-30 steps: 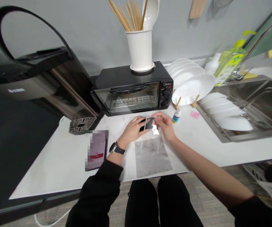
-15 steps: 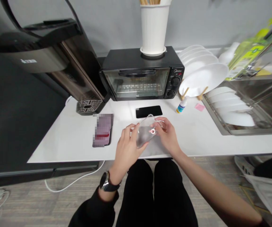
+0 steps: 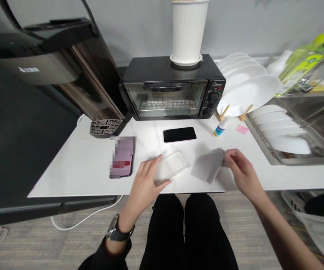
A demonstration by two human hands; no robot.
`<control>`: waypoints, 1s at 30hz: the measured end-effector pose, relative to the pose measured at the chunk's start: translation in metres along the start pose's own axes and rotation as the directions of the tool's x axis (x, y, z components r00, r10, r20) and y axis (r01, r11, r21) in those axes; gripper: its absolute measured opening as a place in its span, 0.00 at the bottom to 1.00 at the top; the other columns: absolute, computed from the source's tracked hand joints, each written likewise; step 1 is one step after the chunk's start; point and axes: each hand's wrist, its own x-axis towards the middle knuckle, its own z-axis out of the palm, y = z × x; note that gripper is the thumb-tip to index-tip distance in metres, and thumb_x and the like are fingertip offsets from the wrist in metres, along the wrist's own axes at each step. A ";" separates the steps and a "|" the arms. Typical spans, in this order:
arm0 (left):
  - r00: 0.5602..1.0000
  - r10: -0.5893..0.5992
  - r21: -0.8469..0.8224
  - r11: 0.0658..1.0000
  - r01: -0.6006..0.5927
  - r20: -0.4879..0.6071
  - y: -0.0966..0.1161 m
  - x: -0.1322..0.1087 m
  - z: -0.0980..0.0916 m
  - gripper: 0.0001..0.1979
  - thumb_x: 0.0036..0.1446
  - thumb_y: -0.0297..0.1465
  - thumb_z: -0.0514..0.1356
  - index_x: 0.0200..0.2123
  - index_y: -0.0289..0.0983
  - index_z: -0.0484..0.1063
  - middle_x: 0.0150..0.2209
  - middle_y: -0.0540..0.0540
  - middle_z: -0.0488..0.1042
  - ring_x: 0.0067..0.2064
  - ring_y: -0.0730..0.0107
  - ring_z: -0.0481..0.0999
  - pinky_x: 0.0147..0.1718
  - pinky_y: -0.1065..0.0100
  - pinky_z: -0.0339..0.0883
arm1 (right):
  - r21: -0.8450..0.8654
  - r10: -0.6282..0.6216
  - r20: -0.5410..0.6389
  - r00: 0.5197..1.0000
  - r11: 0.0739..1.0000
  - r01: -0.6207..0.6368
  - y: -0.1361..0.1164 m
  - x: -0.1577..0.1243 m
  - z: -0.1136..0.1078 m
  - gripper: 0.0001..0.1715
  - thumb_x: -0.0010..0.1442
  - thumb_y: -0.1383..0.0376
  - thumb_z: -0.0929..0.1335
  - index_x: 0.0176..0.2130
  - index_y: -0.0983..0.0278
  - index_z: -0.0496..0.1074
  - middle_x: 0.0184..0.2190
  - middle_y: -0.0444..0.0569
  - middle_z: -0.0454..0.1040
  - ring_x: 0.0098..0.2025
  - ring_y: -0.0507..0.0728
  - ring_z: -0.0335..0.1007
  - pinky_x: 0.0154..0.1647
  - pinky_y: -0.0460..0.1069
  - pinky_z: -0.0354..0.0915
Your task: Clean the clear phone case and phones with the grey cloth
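Observation:
My left hand [image 3: 145, 185] grips a clear phone case [image 3: 171, 170] near the front edge of the white counter [image 3: 74, 165]. My right hand [image 3: 239, 170] pinches the edge of a grey cloth [image 3: 208, 167], lifted and folded just right of the case. A black phone [image 3: 179, 134] lies face up behind them, untouched. A second phone with a pinkish back [image 3: 122, 162] lies to the left of my left hand.
A black toaster oven [image 3: 171, 92] stands at the back with a white utensil holder [image 3: 188, 32] on top. A coffee machine [image 3: 66, 71] is at the left. White plates [image 3: 243, 90] sit in a rack, a small bottle [image 3: 220, 127] and pink note [image 3: 242, 129] nearby, a sink [image 3: 305, 123] at right.
The clear case came away from the black phone, which now lies on the counter. My right hand let go of the case and took the grey cloth to the right.

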 end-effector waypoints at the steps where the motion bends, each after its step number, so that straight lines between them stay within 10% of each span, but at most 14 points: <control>1: 0.999 0.026 -0.032 0.999 -0.025 0.033 0.004 0.009 0.006 0.46 0.59 0.40 0.71 0.74 0.48 0.52 0.63 0.39 0.71 0.64 0.45 0.69 0.63 0.45 0.66 | 0.029 -0.010 -0.101 0.995 1.000 0.012 -0.008 -0.001 -0.005 0.10 0.73 0.54 0.64 0.42 0.57 0.67 0.28 0.42 0.67 0.29 0.56 0.66 0.30 0.50 0.65; 4: 0.990 0.110 -0.108 0.989 -0.100 0.088 0.014 0.033 0.021 0.50 0.58 0.40 0.73 0.75 0.47 0.48 0.66 0.37 0.67 0.66 0.46 0.67 0.65 0.46 0.65 | -0.077 -0.145 -0.186 0.972 0.988 0.133 -0.027 -0.004 -0.003 0.08 0.73 0.55 0.65 0.45 0.56 0.67 0.32 0.45 0.70 0.31 0.57 0.69 0.32 0.50 0.66; 8: 0.984 0.147 -0.129 0.983 -0.133 0.102 0.017 0.046 0.027 0.53 0.56 0.40 0.73 0.76 0.45 0.46 0.65 0.36 0.68 0.67 0.44 0.66 0.65 0.44 0.64 | -0.369 -0.252 0.285 0.925 0.862 0.349 -0.020 -0.005 0.025 0.13 0.74 0.59 0.63 0.51 0.59 0.73 0.41 0.53 0.81 0.39 0.62 0.79 0.40 0.54 0.73; 12: 0.978 0.152 -0.202 0.972 -0.122 0.142 0.012 0.042 0.019 0.56 0.58 0.35 0.73 0.77 0.50 0.39 0.66 0.41 0.70 0.66 0.48 0.67 0.65 0.46 0.66 | -0.514 -0.273 0.356 0.894 0.741 0.432 -0.003 -0.009 0.046 0.22 0.73 0.56 0.66 0.60 0.63 0.74 0.53 0.60 0.81 0.54 0.70 0.78 0.54 0.63 0.74; 21: 0.974 0.161 -0.228 0.966 -0.123 0.159 0.005 0.048 0.019 0.60 0.57 0.36 0.74 0.77 0.51 0.34 0.64 0.45 0.74 0.62 0.49 0.70 0.60 0.50 0.69 | -0.230 -0.351 0.592 0.725 0.789 0.569 -0.026 -0.013 0.082 0.33 0.70 0.44 0.67 0.64 0.61 0.71 0.57 0.55 0.80 0.57 0.66 0.79 0.70 0.66 0.64; 26: 0.977 0.145 -0.202 0.973 -0.113 0.155 0.006 0.047 0.019 0.65 0.52 0.38 0.77 0.77 0.52 0.32 0.63 0.46 0.75 0.60 0.49 0.70 0.60 0.49 0.67 | -0.413 -0.300 0.504 0.810 0.740 0.531 0.001 -0.014 0.028 0.24 0.73 0.54 0.67 0.62 0.61 0.74 0.54 0.55 0.82 0.52 0.67 0.82 0.65 0.68 0.68; 30: 0.976 0.146 -0.198 0.974 -0.112 0.164 0.007 0.049 0.019 0.64 0.53 0.38 0.76 0.78 0.49 0.34 0.61 0.43 0.75 0.59 0.47 0.71 0.60 0.49 0.66 | -0.479 -0.318 0.406 0.857 0.724 0.496 -0.001 -0.008 0.052 0.31 0.70 0.49 0.68 0.64 0.64 0.72 0.60 0.62 0.77 0.57 0.71 0.79 0.65 0.69 0.68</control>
